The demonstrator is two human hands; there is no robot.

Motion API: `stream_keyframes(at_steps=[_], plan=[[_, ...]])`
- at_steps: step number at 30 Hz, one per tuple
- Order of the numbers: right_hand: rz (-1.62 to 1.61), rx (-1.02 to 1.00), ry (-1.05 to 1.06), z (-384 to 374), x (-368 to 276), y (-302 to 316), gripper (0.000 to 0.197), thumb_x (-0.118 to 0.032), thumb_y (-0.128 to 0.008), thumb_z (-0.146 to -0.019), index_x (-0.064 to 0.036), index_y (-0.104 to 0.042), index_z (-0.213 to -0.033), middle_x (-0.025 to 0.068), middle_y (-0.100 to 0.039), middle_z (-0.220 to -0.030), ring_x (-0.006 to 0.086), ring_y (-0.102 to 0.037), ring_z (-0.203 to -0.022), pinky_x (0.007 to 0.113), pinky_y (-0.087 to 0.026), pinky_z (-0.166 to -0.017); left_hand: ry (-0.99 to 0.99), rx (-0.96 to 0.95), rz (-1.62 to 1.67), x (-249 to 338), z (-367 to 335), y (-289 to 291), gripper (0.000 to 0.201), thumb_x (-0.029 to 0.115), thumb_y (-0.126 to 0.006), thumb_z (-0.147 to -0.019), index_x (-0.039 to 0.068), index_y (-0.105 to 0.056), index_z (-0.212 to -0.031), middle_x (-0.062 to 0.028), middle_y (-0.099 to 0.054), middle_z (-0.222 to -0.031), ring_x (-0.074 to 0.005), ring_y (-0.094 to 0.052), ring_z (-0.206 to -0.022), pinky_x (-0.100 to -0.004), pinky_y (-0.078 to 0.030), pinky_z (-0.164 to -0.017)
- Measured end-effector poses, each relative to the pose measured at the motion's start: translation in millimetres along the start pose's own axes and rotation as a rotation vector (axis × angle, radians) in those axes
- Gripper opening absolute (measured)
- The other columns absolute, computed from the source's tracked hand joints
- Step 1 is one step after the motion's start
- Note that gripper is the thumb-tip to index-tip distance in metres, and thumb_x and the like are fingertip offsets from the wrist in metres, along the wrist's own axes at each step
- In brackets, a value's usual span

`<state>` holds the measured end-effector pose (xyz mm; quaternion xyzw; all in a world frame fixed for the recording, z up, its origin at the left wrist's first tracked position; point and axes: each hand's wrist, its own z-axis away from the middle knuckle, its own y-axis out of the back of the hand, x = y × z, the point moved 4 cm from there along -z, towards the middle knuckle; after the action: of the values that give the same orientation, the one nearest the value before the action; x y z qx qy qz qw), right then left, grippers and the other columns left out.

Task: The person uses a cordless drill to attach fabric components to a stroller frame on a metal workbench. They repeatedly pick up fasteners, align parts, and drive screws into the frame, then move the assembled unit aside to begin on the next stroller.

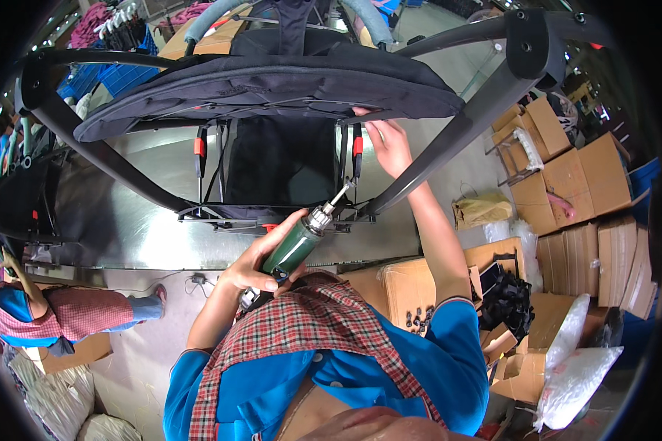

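Green with a silver collar, a power driver [293,251] lies just off centre toward seven o'clock in the head view, its bit pointing to one o'clock. The person's left hand [251,269] is wrapped firmly around its body. The bit's tip is close to a black strut with a red tab [357,145]; whether they touch I cannot tell. Toward one o'clock, the right hand [391,147] reaches up to the lower edge of a padded black fabric piece [272,87], which spans twelve o'clock; whether its fingers pinch anything there I cannot tell. The fabric belongs to a black tubular frame [449,140] above a shiny metal table [125,235]. Cardboard boxes [585,176] stack at three o'clock; a co-worker [81,312] is at eight.
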<state>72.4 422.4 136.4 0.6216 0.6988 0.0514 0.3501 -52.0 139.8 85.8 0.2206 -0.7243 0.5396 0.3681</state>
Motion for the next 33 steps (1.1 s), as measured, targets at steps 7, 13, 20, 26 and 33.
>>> stream_keyframes(at_steps=[7, 13, 20, 26, 33], plan=[[0.358, -0.233, 0.008, -21, 39, -13, 0.019, -0.004, -0.065, -0.08, -0.0081, -0.068, -0.098, 0.0141, -0.069, -0.099, 0.0341, -0.065, -0.094, 0.044, -0.051, -0.081, -0.101, 0.151, -0.05, -3, 6, -6, 0.122, 0.019, -0.084, -0.067, 0.01, -0.005, -0.159, -0.014, -0.06, -0.085, -0.0167, -0.057, -0.059, -0.0281, -0.045, -0.05], [0.158, -0.095, 0.008, 6, 36, 2, 0.018, -0.009, -0.073, -0.082, -0.0046, -0.068, -0.099, 0.0122, -0.069, -0.103, 0.0349, -0.065, -0.097, 0.04, -0.049, -0.085, -0.046, 0.193, -0.035, -1, 9, -1, 0.12, 0.022, -0.083, -0.069, 0.015, -0.005, -0.159, -0.0127, -0.059, -0.083, -0.0163, -0.059, -0.055, -0.0272, -0.048, -0.048], [0.229, -0.3, 0.103, -22, 39, 0, 0.031, -0.022, -0.077, -0.083, -0.0052, -0.067, -0.107, 0.0126, -0.069, -0.103, 0.0347, -0.064, -0.096, 0.041, -0.049, -0.084, -0.043, 0.254, -0.291, 21, -16, 0, 0.108, 0.022, -0.081, -0.078, 0.017, -0.01, -0.16, -0.0074, -0.058, -0.08, -0.0124, -0.057, -0.057, -0.0264, -0.048, -0.052], [0.167, -0.299, 0.157, -18, 34, -14, 0.032, -0.019, -0.074, -0.085, -0.0045, -0.065, -0.113, 0.0165, -0.064, -0.117, 0.038, -0.058, -0.11, 0.043, -0.046, -0.093, 0.034, 0.308, -0.405, 32, -41, 2, 0.111, 0.025, -0.08, -0.076, 0.015, -0.008, -0.159, -0.0094, -0.056, -0.084, -0.0146, -0.057, -0.062, -0.0276, -0.052, -0.049], [0.07, -0.51, -0.03, -24, 30, -5, 0.029, -0.016, -0.065, -0.092, -0.0039, -0.063, -0.119, 0.0194, -0.063, -0.117, 0.0393, -0.057, -0.112, 0.044, -0.044, -0.097, 0.067, 0.313, -0.417, 33, -45, 4, 0.103, 0.018, -0.078, -0.081, 0.015, -0.011, -0.159, -0.0057, -0.057, -0.082, -0.0125, -0.057, -0.06, -0.0263, -0.048, -0.051]])
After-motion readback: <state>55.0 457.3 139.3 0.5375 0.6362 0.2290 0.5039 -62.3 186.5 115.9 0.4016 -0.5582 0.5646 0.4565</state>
